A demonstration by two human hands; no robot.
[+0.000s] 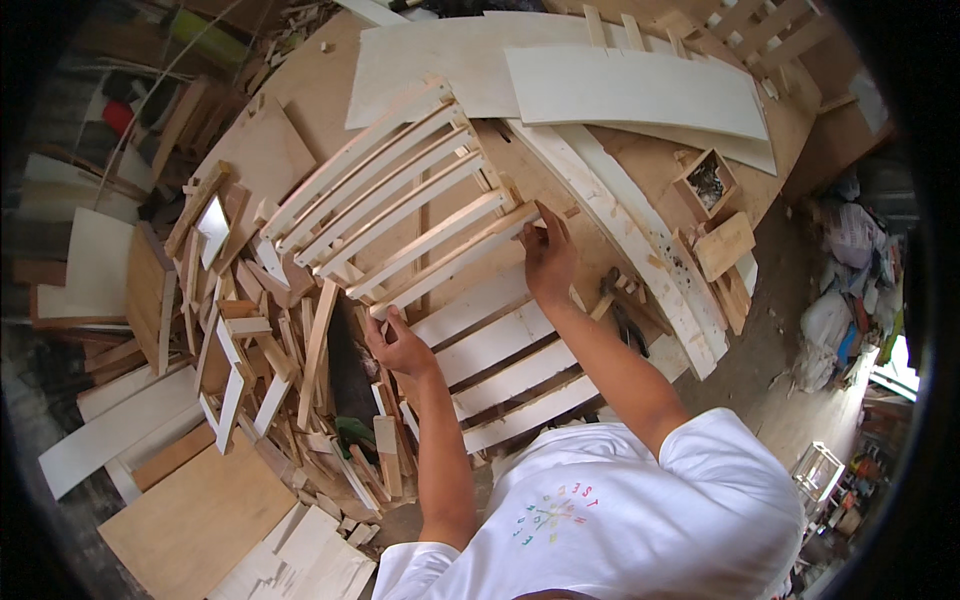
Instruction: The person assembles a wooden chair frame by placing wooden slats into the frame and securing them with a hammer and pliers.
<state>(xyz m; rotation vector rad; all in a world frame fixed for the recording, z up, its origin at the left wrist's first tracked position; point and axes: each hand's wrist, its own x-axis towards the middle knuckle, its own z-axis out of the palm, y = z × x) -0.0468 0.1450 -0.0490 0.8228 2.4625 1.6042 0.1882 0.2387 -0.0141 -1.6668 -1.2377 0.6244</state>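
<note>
Both my hands hold a slatted wooden frame [440, 260] by the ends of its nearest slat, with the frame tilted above the workbench. My left hand [400, 345] is closed at the near left corner, its thumb and fingers on the slat's end. At the right corner my right hand [548, 262] grips the same slat, fingers curled round its end. Below the frame lies another set of wide pale slats [510, 375], partly hidden by it and by my right forearm. A hammer-like tool [608, 290] rests right of my right hand.
White boards [640, 95] and a long pale beam [620, 225] lie on the workbench [320, 75]. A small wooden box [706, 184] of dark small pieces, perhaps nails, stands at right. Offcuts [255, 345] pile up on the left. Rags and bags [835, 320] lie far right.
</note>
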